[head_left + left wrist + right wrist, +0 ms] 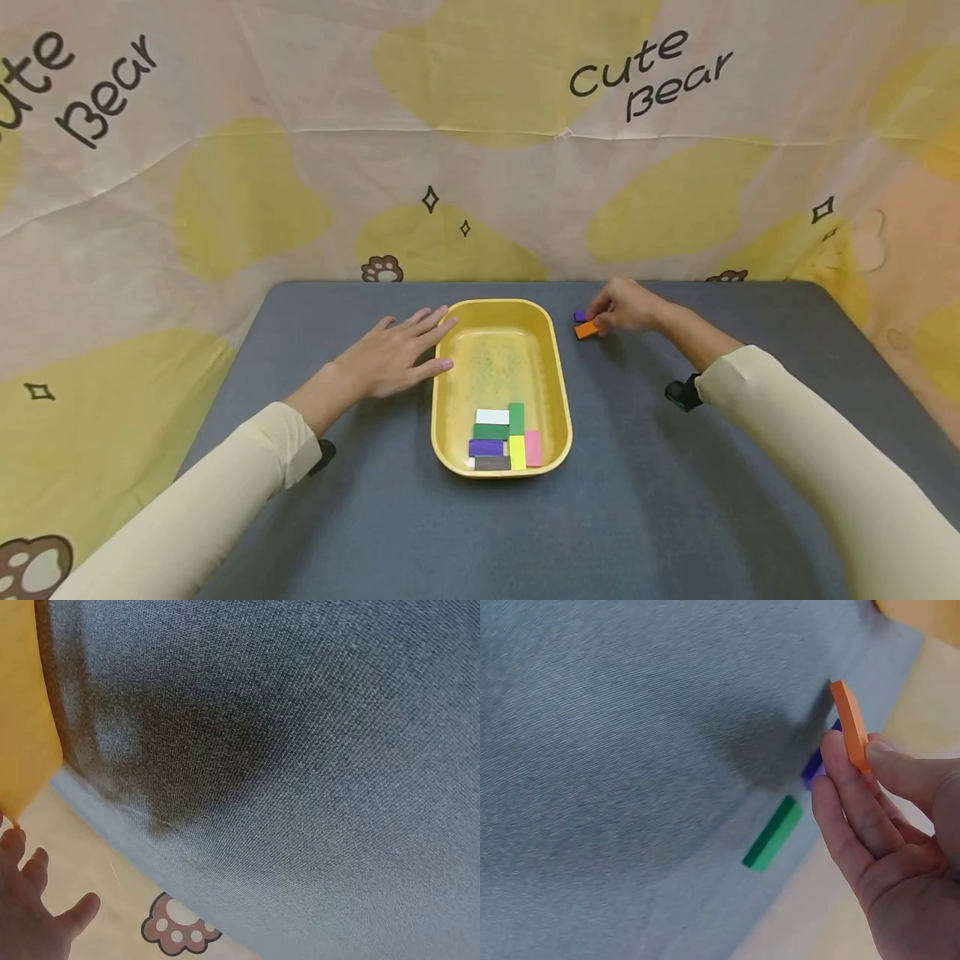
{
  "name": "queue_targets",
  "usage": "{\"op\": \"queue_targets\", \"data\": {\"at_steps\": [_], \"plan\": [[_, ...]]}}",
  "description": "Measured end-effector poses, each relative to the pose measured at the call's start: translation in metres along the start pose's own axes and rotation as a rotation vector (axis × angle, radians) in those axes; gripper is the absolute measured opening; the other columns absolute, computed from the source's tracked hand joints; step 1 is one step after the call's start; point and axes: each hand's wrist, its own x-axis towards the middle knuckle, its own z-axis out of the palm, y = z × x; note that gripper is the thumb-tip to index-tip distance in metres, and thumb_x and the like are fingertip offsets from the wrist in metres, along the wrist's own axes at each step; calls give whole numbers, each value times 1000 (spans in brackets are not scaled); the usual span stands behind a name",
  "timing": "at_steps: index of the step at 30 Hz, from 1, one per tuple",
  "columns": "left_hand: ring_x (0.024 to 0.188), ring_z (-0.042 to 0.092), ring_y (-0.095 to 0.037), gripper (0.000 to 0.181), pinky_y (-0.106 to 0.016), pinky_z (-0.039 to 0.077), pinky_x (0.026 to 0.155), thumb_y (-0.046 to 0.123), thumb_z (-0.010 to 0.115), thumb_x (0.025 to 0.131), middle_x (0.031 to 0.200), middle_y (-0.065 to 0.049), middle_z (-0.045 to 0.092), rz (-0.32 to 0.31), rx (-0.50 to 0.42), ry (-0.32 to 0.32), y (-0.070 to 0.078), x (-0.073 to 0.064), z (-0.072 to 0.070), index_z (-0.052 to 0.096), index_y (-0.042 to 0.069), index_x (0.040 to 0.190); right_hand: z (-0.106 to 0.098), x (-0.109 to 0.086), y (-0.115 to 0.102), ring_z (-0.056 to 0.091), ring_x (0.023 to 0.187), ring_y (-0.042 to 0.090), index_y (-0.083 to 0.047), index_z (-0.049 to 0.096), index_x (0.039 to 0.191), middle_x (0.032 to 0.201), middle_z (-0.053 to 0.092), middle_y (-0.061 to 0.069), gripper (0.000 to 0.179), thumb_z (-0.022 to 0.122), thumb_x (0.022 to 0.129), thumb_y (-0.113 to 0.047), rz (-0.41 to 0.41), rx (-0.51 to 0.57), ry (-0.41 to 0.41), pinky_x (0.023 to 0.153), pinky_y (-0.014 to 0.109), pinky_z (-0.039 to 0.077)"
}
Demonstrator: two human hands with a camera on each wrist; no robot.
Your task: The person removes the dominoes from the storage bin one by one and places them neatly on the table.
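Observation:
My right hand [626,306] pinches an orange block [850,724] between thumb and fingers, to the right of the yellow tray [564,408]. Just behind it lies a purple block [580,317], partly covered by the fingers in the right wrist view. A green block [773,834] lies on the table below those fingertips in that view; the hand hides it in the head view. With fingers spread, my left hand [397,354] rests on the tray's left rim. Inside the tray's near end lie several flat blocks, among them a white block [492,416], a pink block [532,448] and a yellow block [517,452].
The grey table [495,542] ends at the back against a patterned cloth [480,100] with bear lettering. Dark wrist straps show at both sleeves. The tray stands near the middle, its far part bare.

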Motion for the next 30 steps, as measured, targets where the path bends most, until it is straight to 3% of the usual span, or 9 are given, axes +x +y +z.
{"op": "queue_targets", "data": {"at_steps": [6, 14, 30], "plan": [[151, 19, -28, 74, -65, 23, 112, 63, 33, 102, 166, -3, 14, -4, -5, -2, 0, -1, -1, 15, 22, 161, 6, -2, 9, 73, 79, 25, 8, 73, 105, 102, 73, 22, 16, 62, 94, 4, 94, 10, 21, 82, 46, 56], [151, 19, -27, 74, -65, 23, 112, 62, 33, 102, 167, -1, 12, 7, -4, 4, 0, -1, -1, 16, 22, 161, 13, -3, 18, 72, 75, 20, 7, 70, 106, 104, 72, 20, 16, 60, 94, 4, 156, 5, 21, 87, 48, 53], [151, 20, -28, 73, -65, 24, 112, 61, 33, 102, 166, -3, 14, 13, 0, 9, 0, -1, -1, 17, 21, 161, 16, -4, 20, 71, 76, 19, 7, 71, 107, 104, 71, 19, 16, 61, 94, 3, 143, 9, 22, 85, 46, 53]]}}
